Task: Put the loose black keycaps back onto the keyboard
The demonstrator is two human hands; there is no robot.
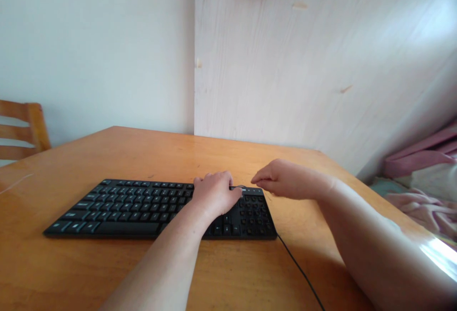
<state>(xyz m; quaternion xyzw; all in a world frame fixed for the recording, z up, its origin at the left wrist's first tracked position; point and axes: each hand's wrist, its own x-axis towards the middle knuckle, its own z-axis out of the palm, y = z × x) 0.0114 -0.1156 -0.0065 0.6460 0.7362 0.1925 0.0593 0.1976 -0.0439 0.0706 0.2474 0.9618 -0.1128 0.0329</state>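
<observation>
A black keyboard (124, 206) lies flat on the wooden surface (171, 154), left of the middle, its long sides running left to right and its space bar on the near side. The left hand (214, 191) lies over it, palm down, just left of the number pad. Its fingers bend at the far edge and its thumb reaches right, apart from them; whether they grip the keyboard or only rest on it, I cannot tell.

The right hand (285, 178) is near the keyboard's far right corner, its fingers together and pointing left, the thumb just under them. The gap at their tips is too slight to tell whether they hold anything small.

A thin black cable (299, 268) runs from the keyboard's near right corner toward the near right, passing left of the right forearm. On the far left stands a wooden chair (37, 125). A white wall (96, 54) and a pale panel (285, 73) rise behind the surface, and pink cloth (421, 159) lies beyond its right edge.
</observation>
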